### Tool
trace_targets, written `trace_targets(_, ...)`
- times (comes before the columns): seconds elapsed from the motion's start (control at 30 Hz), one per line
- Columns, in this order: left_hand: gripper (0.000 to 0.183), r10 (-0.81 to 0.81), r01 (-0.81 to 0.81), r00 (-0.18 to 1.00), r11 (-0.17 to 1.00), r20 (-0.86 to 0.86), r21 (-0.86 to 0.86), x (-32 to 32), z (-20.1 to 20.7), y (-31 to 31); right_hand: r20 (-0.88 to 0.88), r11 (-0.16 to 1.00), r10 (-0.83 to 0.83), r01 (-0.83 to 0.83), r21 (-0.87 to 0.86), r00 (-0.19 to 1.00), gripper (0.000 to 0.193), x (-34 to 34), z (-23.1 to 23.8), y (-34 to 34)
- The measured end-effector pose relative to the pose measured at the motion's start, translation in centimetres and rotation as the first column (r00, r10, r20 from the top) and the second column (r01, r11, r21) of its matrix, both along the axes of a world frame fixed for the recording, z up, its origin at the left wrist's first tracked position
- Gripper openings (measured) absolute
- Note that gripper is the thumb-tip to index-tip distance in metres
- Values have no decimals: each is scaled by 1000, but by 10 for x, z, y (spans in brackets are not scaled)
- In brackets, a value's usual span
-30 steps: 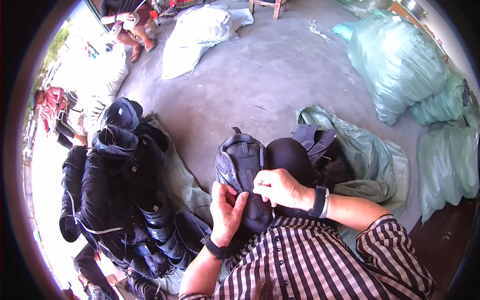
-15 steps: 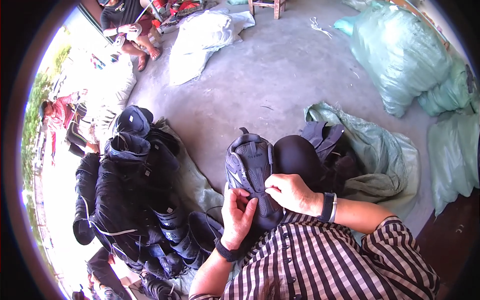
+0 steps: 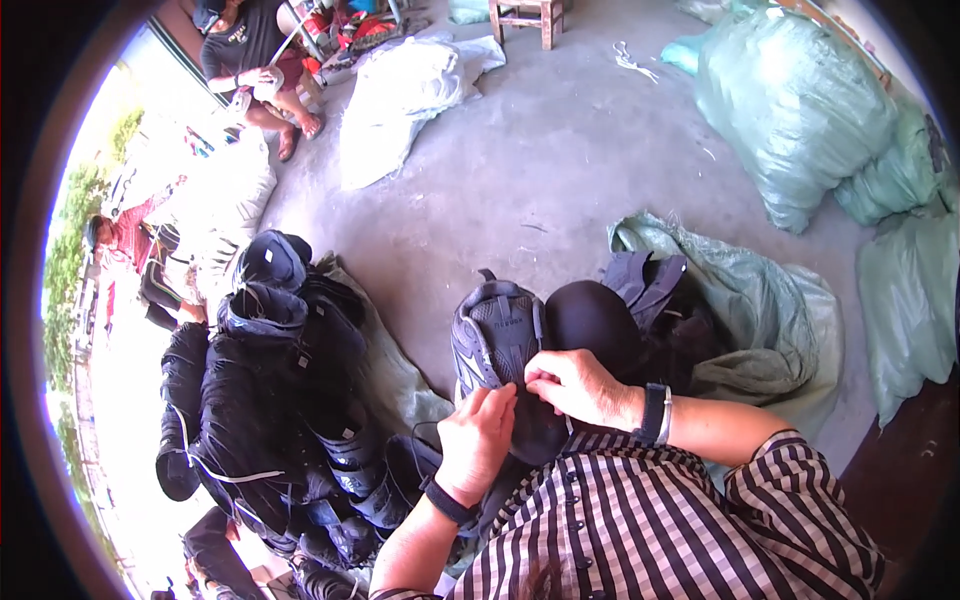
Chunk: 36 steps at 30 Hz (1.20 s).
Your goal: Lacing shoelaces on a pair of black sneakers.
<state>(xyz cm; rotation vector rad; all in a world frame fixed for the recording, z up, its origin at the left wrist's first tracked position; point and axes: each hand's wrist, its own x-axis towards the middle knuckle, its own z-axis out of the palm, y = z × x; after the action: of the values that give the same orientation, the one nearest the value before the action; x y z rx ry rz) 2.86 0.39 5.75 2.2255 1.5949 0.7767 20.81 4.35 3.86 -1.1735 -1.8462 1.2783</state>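
Observation:
A dark grey shoe upper, with a pale mark on its side and a pull loop at its far end, lies across my lap. My left hand is closed over its near left part, fingertips pinched together. From the right, my right hand is also closed in a pinch at the middle of the upper. The two sets of fingertips almost meet there; whatever is between them is too small or hidden to make out. Just right of the upper is a smooth, rounded dark form.
A tall heap of stacked dark shoe uppers stands at my left. More dark pieces lie on an opened green sack at my right. Full green sacks, a white sack and a wooden stool are farther off. Other people sit at the far left.
My left hand has shifted upward and turned, bringing its fingertips close to the right hand's. My right hand stays at the middle of the upper. The whole view has tilted slightly.

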Motion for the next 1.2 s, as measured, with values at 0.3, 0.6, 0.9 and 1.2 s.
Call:
trace_targets(0.3,7,-54,54,996,999,73,2,-2,1,8,-126,935,132,-166,-314,983,14,18,17,8)
trace_targets(0.6,10,313,-205,-44,926,949,-316,-73,16,14,136,751,503,-353,-558,853,17,76,41,26)
trace_targets(0.9,28,452,-320,-355,764,818,-561,-140,14,31,-859,763,-289,-440,-474,424,32,125,26,23)
trace_targets(1.2,13,-74,-554,-4,831,997,59,-472,-106,-209,-918,874,-396,292,-388,-34,45,438,-44,12)
